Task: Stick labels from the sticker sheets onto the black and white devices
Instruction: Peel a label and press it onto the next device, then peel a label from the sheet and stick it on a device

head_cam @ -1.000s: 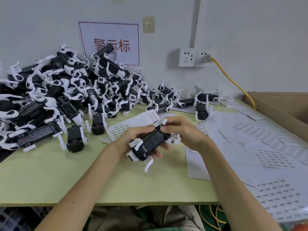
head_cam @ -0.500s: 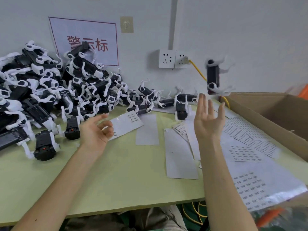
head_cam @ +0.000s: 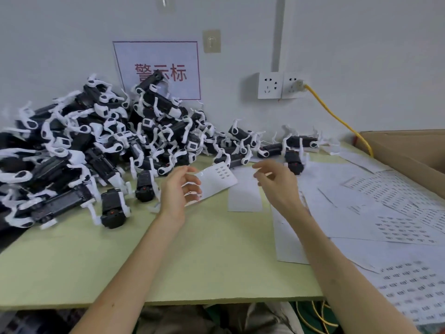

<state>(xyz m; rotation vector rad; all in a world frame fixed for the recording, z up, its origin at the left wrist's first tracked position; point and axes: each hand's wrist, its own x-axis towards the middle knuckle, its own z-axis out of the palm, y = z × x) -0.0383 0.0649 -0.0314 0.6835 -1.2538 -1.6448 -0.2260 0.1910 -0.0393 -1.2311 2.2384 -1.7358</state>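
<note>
A big heap of black and white devices (head_cam: 96, 145) covers the left and back of the green table (head_cam: 192, 249). My left hand (head_cam: 178, 189) hovers with loosely curled fingers over the near end of a small sticker sheet (head_cam: 216, 179); whether it touches the sheet I cannot tell. My right hand (head_cam: 277, 182) hangs above the table just right of that sheet, fingers relaxed and holding nothing. More sticker sheets (head_cam: 397, 227) lie spread on the right.
A cardboard box (head_cam: 409, 150) stands at the far right edge. A yellow cable (head_cam: 337, 119) runs from the wall socket (head_cam: 281, 85) down behind the box. Blank backing papers (head_cam: 245, 196) lie mid-table. A lone device (head_cam: 113, 208) sits near the heap's front.
A second ago both hands held a device; half a second ago it was in the air over the box. Now it is out of view and both hands have come down over the small sticker sheet.
</note>
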